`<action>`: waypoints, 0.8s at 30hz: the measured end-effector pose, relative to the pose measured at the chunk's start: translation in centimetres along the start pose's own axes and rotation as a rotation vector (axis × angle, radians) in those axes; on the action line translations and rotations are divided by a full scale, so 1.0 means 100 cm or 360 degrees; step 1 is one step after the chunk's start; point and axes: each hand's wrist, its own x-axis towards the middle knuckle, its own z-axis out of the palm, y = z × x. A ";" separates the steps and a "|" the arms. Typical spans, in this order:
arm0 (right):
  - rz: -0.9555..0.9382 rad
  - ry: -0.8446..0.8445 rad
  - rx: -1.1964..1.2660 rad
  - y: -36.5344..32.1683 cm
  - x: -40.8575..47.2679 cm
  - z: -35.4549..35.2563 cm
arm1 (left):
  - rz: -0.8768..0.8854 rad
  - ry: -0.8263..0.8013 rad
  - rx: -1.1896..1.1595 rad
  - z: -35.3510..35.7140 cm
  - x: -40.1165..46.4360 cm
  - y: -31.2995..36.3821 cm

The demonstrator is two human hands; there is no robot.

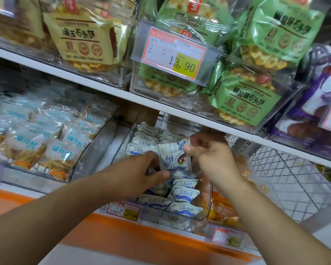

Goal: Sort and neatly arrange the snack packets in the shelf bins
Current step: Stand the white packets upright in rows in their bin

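Head view, looking down at a shop shelf. Both hands are in the clear bin (pixel 208 190) on the lower shelf, middle of frame. The left hand (pixel 141 169) has fingers curled down among the small white-and-blue packets (pixel 183 195), thumb against the lower edge of one raised packet (pixel 175 158); grasping packets there, exactly how many I cannot tell. The right hand (pixel 210 153) pinches the top corner of that same raised packet between thumb and fingers. The raised packet is held upright above the others, just under the upper shelf edge (pixel 96 84), blue print and a small round picture facing out. More of the same packets stand in rows at the back of the bin and lie looser at the front.

Left of it, another clear bin (pixel 96 138) holds light-blue packets (pixel 27 144) with golden curly snacks, blurred. Right of the middle bin, orange packets (pixel 222 207), partly hidden by the right forearm, then a white wire mesh basket (pixel 287 175).

Upper shelf: beige biscuit bags (pixel 84 35) on the left, green biscuit bags (pixel 245 98) in the middle, a purple bag (pixel 321 104) at far right. A price tag (pixel 172 54) reading 13.90 hangs on the front of the green bin. Smaller price tags (pixel 123 210) sit on the lower shelf front above an orange strip (pixel 103 232).
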 end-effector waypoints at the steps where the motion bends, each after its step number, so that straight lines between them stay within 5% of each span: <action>1: -0.0003 -0.0007 0.0139 0.001 -0.008 0.000 | -0.0010 0.0048 -0.0111 0.001 0.001 0.002; 7: -0.0046 0.0021 0.0276 0.015 -0.027 -0.003 | -0.0021 0.0289 -0.0630 0.004 0.004 0.017; 11: -0.0330 -0.0148 -0.0418 0.015 -0.029 -0.028 | -0.0022 0.0590 -0.1079 0.000 0.003 0.032; 17: -0.0317 -0.0446 -0.0694 0.018 -0.032 -0.043 | 0.0193 0.0607 -0.0296 0.008 0.007 0.040; 20: -0.0347 -0.0428 -0.1123 0.023 -0.035 -0.041 | 0.0200 0.0566 -0.0400 0.016 0.011 0.046; 24: -0.0404 -0.0327 -0.1121 0.037 -0.036 -0.041 | 0.0117 0.0361 -0.0318 0.022 0.019 0.034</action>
